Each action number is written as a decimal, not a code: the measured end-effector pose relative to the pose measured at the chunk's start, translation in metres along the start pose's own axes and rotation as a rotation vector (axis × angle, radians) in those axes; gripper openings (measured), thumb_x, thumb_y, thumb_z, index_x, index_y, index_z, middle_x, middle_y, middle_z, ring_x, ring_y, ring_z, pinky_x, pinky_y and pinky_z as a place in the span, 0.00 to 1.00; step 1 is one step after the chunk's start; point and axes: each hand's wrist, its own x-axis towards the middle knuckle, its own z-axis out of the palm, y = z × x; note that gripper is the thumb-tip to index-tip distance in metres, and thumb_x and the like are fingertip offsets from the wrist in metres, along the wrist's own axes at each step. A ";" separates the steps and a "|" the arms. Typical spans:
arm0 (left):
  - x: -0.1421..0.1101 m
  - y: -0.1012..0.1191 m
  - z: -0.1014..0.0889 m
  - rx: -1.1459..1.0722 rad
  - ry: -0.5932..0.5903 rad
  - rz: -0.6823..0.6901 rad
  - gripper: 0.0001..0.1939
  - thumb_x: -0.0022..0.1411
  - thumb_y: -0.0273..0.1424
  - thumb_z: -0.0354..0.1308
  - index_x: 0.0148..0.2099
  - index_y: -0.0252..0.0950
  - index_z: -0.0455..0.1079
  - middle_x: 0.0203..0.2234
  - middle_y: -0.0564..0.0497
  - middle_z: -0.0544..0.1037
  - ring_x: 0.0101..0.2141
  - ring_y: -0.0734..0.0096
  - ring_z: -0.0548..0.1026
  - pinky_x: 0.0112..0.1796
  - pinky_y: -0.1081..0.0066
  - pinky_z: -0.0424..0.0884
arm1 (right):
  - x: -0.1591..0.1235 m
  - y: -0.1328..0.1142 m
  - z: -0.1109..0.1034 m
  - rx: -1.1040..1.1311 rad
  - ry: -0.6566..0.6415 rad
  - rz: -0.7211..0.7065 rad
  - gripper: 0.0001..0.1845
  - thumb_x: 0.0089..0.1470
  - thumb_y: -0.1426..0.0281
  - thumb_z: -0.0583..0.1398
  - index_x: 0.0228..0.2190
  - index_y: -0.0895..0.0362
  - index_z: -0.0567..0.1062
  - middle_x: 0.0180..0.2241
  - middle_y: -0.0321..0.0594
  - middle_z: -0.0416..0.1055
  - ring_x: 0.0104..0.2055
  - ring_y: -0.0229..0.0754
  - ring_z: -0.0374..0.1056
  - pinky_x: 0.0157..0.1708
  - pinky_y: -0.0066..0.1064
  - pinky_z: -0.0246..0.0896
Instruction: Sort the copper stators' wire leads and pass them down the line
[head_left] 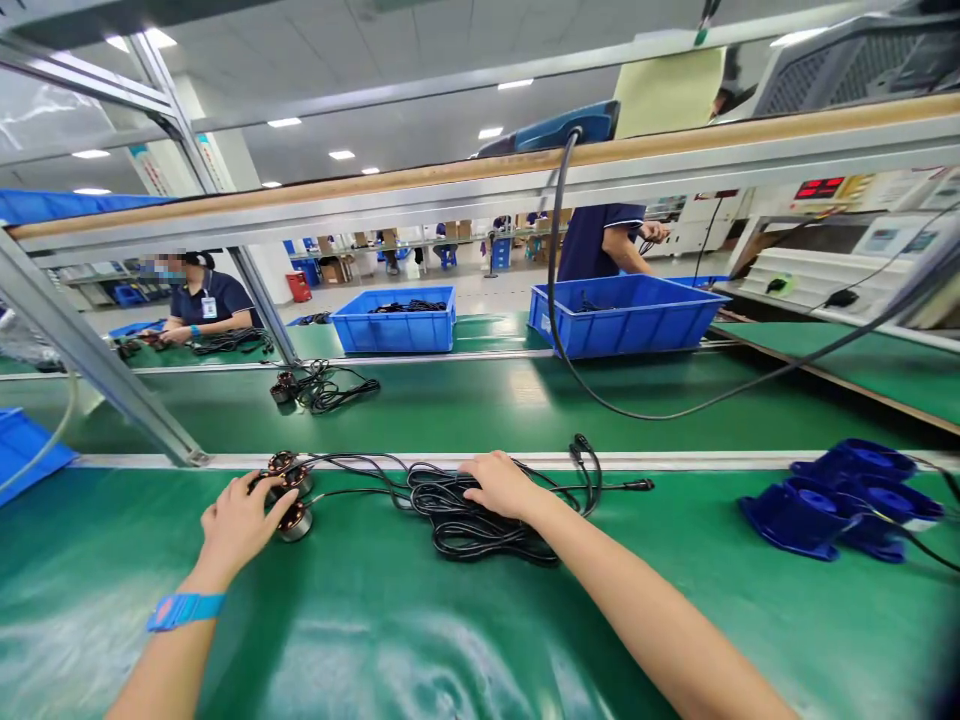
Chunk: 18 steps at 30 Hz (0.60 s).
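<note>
L hand (pixel 236 525), thumb & fingers apart, touched the motors (pixel 295 524) on the green bench (pixel 360 625); couldn't tell if clamped. Mid-bench, black cables (pixel 469 538) ran from them to a looped bundle under R hand (pixel 502 485), its grip hidden. Blue plastic parts (pixel 804 512) lay far R.

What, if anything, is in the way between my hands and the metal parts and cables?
Nothing visible. Your left hand is right at the metal parts, and your right hand lies over the cables. The blue parts sit off to the right, outside both paths.
</note>
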 end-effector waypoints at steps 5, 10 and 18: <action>0.023 -0.014 0.022 -0.087 -0.066 0.015 0.34 0.70 0.54 0.37 0.63 0.37 0.63 0.61 0.35 0.69 0.62 0.40 0.67 0.59 0.36 0.62 | -0.001 0.004 -0.008 -0.014 0.171 0.126 0.14 0.70 0.69 0.55 0.52 0.61 0.73 0.53 0.54 0.69 0.57 0.54 0.65 0.58 0.42 0.59; 0.048 -0.043 0.036 -0.190 -0.208 0.177 0.38 0.67 0.53 0.36 0.66 0.33 0.59 0.65 0.38 0.66 0.68 0.53 0.61 0.67 0.54 0.59 | -0.007 0.000 -0.021 0.059 0.119 0.113 0.11 0.71 0.70 0.52 0.52 0.58 0.65 0.45 0.47 0.73 0.45 0.47 0.70 0.46 0.36 0.62; 0.083 -0.075 0.028 -0.115 -0.438 0.331 0.45 0.49 0.42 0.56 0.69 0.32 0.59 0.66 0.38 0.67 0.64 0.50 0.68 0.64 0.57 0.64 | -0.010 -0.017 0.005 0.101 -0.137 0.030 0.27 0.49 0.66 0.74 0.44 0.56 0.68 0.42 0.42 0.76 0.40 0.45 0.71 0.36 0.30 0.58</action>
